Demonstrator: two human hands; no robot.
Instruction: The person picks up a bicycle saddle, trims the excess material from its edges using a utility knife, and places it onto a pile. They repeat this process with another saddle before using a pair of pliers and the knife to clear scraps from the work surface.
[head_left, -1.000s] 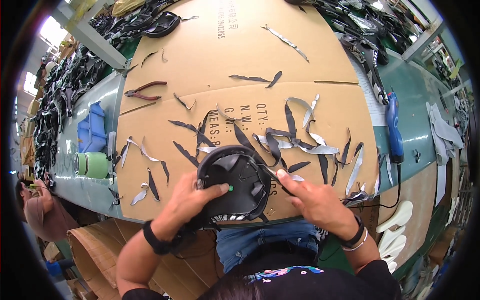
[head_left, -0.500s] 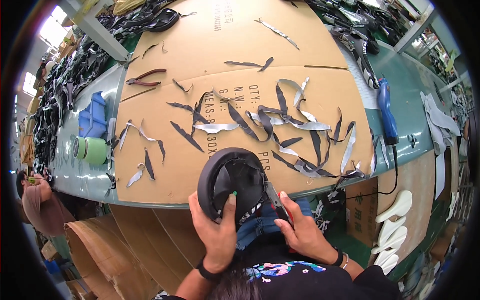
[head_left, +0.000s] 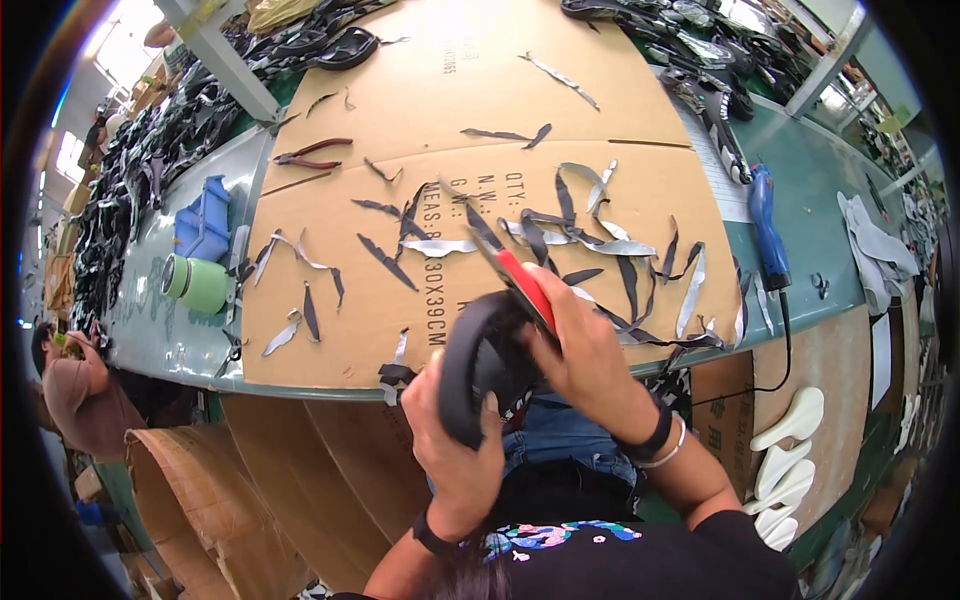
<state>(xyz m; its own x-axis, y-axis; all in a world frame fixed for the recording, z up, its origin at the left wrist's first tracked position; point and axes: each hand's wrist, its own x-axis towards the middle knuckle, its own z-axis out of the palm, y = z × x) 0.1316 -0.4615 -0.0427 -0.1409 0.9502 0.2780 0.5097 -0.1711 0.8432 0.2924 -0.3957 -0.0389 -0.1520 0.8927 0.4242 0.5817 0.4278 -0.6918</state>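
1. The left hand [head_left: 455, 455] clasped the black padded piece [head_left: 485, 370], tilted above the lap [head_left: 575, 440].
2. The right hand's [head_left: 590, 355] fingers clenched a red-handled tool [head_left: 527, 287].
3. The piece looked light, firmly cushioned; its rim [head_left: 458, 385] seemed the surest hold.

The black padded piece [head_left: 460, 382] looks matt, the red handle [head_left: 526, 287] smooth, the cardboard sheet [head_left: 590, 120] dull paper.

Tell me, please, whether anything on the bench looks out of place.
Yes: the dark and pale strips lie scattered over the cardboard at all angles, several tangled together, which looks untidy. One dark-and-pale scrap lies at the near edge and seems to overhang it. I see no spill.
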